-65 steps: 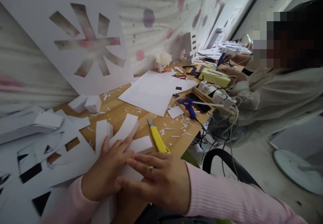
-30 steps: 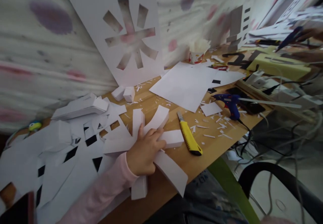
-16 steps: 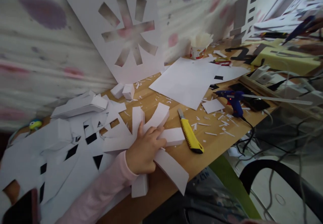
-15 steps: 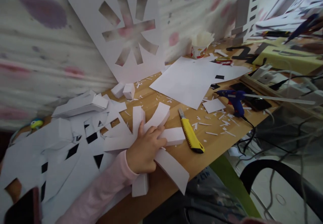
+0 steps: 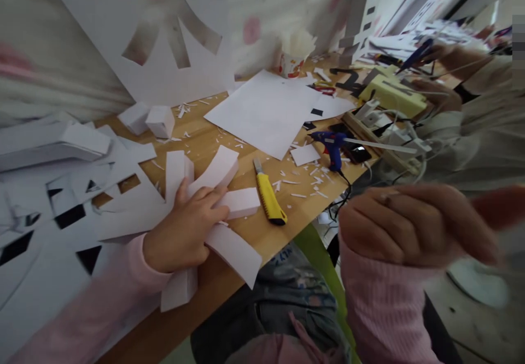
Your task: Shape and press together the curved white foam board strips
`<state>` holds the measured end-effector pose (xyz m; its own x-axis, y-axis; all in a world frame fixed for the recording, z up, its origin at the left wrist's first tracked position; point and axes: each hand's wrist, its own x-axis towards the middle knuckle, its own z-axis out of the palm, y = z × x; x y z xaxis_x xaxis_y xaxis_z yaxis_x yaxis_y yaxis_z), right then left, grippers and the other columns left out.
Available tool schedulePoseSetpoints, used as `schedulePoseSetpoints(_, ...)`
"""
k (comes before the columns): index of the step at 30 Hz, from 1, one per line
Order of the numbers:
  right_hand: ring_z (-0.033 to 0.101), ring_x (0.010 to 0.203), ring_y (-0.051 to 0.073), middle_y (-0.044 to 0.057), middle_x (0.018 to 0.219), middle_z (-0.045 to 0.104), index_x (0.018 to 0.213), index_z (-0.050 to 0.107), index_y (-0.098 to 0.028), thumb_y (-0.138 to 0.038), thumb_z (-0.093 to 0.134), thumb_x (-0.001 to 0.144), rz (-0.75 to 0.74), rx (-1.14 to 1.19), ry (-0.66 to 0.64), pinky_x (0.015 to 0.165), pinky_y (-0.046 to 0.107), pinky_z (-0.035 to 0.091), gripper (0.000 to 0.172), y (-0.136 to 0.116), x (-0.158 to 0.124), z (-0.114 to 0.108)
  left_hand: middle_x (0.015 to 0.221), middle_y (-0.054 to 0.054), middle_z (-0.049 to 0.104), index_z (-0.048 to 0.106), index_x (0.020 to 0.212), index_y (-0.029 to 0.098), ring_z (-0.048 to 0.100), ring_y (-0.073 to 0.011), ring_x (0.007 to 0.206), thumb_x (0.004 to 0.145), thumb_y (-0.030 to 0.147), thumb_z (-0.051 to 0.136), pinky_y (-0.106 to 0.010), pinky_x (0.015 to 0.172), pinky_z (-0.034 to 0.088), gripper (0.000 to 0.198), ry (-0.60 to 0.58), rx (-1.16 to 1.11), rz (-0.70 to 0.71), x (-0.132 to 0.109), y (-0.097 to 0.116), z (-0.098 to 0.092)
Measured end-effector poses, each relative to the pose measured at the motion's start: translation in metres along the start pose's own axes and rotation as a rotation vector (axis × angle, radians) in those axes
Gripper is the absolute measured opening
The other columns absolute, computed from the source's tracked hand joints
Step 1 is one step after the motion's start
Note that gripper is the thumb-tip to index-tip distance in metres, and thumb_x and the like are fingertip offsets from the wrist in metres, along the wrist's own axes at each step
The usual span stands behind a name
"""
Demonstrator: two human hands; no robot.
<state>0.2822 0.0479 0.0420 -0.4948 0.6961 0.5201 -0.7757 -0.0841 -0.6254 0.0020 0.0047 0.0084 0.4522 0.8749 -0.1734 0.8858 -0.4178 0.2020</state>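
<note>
Far left, your table [image 5: 205, 139] is buried under a pile of white paper offcuts [image 5: 61, 200], with two small white blocks [image 5: 159, 120] behind it, near the foot of the big stencil board [image 5: 164, 52] that leans against the wall. Your left hand [image 5: 184, 227] lies flat with its fingers spread loosely, pressing down on the middle of the white strip cutout [image 5: 223, 169]. It isn't gripping anything. The cutout's arms fan out from under your palm, and one pokes past the front edge of the table. Just right of that is the yellow utility knife [image 5: 268, 198], lying near the cutout but not touching it. A big white sheet [image 5: 266, 109] sits behind the knife, and the blue glue gun [image 5: 332, 145] is a bit further right among small paper slivers. Your right hand [image 5: 410, 224] is up in the air off the table edge with its fingers curled in. It's badly blurred, so I honestly can't tell if it's got anything in it. Behind it, a co-worker's pale sleeve [image 5: 484, 128] is over at the far right.
</note>
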Motion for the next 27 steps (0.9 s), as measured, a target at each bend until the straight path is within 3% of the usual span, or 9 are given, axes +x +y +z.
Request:
schedulePoseSetpoints(3, 0.014, 0.029, 0.002, -0.01, 0.04, 0.025, 0.053, 0.041, -0.02, -0.051, 0.045, 0.093, -0.085, 0.355, -0.016, 0.027, 0.015, 0.015, 0.05, 0.017, 0.017, -0.021, 0.142, -0.013, 0.044, 0.056, 0.082, 0.02, 0.046, -0.0353, 0.123, 0.048, 0.002, 0.052, -0.077, 0.104, 0.012, 0.038, 0.021, 0.009, 0.014, 0.0, 0.0, -0.001)
schedulePoseSetpoints(6, 0.019, 0.029, 0.002, -0.01, 0.039, 0.029, 0.049, 0.041, -0.021, -0.048, 0.054, 0.088, -0.055, 0.475, -0.239, 0.028, 0.016, 0.017, 0.049, 0.04, 0.014, -0.049, 0.141, -0.013, 0.045, 0.057, 0.084, 0.021, 0.046, -0.0348, 0.123, 0.048, 0.004, 0.053, -0.076, 0.106, 0.011, 0.04, 0.031, 0.006, 0.014, -0.001, -0.001, 0.0)
schedulePoseSetpoints(11, 0.033, 0.031, 0.002, -0.009, 0.042, 0.039, 0.052, 0.06, -0.02, -0.042, 0.06, 0.087, -0.039, 0.737, -0.63, 0.035, 0.016, 0.033, 0.04, 0.09, -0.01, -0.088, 0.142, -0.013, 0.046, 0.058, 0.085, 0.021, 0.046, -0.0349, 0.125, 0.046, 0.002, 0.051, -0.077, 0.105, 0.013, 0.044, 0.038, -0.006, 0.0, -0.001, -0.001, 0.002)
schedulePoseSetpoints(14, 0.044, 0.036, 0.003, -0.007, 0.05, 0.052, 0.061, 0.066, -0.019, -0.044, 0.066, 0.082, -0.142, 0.89, -0.799, 0.045, 0.017, 0.045, 0.033, 0.12, -0.026, -0.101, 0.142, -0.013, 0.045, 0.057, 0.082, 0.022, 0.046, -0.0344, 0.124, 0.045, 0.001, 0.051, -0.077, 0.105, 0.014, 0.043, 0.041, -0.017, -0.006, -0.001, 0.0, 0.001)
schedulePoseSetpoints(16, 0.052, 0.041, 0.004, -0.004, 0.054, 0.058, 0.069, 0.066, -0.017, -0.047, 0.071, 0.077, -0.137, 0.913, -0.801, 0.053, 0.017, 0.05, 0.031, 0.132, -0.039, -0.107, 0.142, -0.013, 0.045, 0.057, 0.082, 0.022, 0.047, -0.034, 0.124, 0.045, 0.001, 0.05, -0.077, 0.105, 0.013, 0.043, 0.038, -0.021, -0.008, -0.001, 0.0, 0.001)
schedulePoseSetpoints(18, 0.057, 0.045, 0.007, -0.003, 0.056, 0.062, 0.084, 0.065, -0.017, -0.05, 0.069, 0.079, -0.043, 0.86, -0.771, 0.058, 0.019, 0.051, 0.034, 0.136, -0.052, -0.112, 0.142, -0.013, 0.046, 0.057, 0.082, 0.022, 0.047, -0.034, 0.124, 0.044, 0.001, 0.05, -0.077, 0.105, 0.013, 0.043, 0.036, -0.024, -0.013, -0.001, 0.0, 0.0)
schedulePoseSetpoints(22, 0.06, 0.049, 0.012, -0.002, 0.057, 0.065, 0.111, 0.06, -0.02, -0.053, 0.071, 0.076, 0.03, 0.715, -0.748, 0.066, 0.026, 0.051, 0.05, 0.133, -0.064, -0.126, 0.141, -0.012, 0.047, 0.058, 0.081, 0.022, 0.045, -0.0343, 0.126, 0.044, 0.001, 0.051, -0.076, 0.106, 0.013, 0.043, 0.036, -0.02, -0.01, -0.002, 0.0, 0.0)
schedulePoseSetpoints(25, 0.065, 0.059, 0.016, 0.002, 0.063, 0.07, 0.119, 0.06, -0.023, -0.055, 0.075, 0.07, 0.054, 0.531, -0.834, 0.076, 0.032, 0.051, 0.06, 0.13, -0.065, -0.139, 0.141, -0.011, 0.046, 0.058, 0.08, 0.022, 0.046, -0.0347, 0.125, 0.045, 0.002, 0.051, -0.075, 0.107, 0.011, 0.041, 0.041, -0.015, -0.007, -0.003, -0.001, 0.001)
schedulePoseSetpoints(27, 0.068, 0.066, 0.017, 0.003, 0.067, 0.071, 0.113, 0.065, -0.025, -0.057, 0.079, 0.063, 0.149, 0.369, -0.774, 0.082, 0.035, 0.05, 0.061, 0.125, -0.07, -0.147, 0.141, -0.012, 0.046, 0.058, 0.082, 0.022, 0.046, -0.0347, 0.126, 0.046, 0.002, 0.051, -0.074, 0.108, 0.01, 0.042, 0.037, -0.015, -0.011, -0.003, -0.001, 0.001)
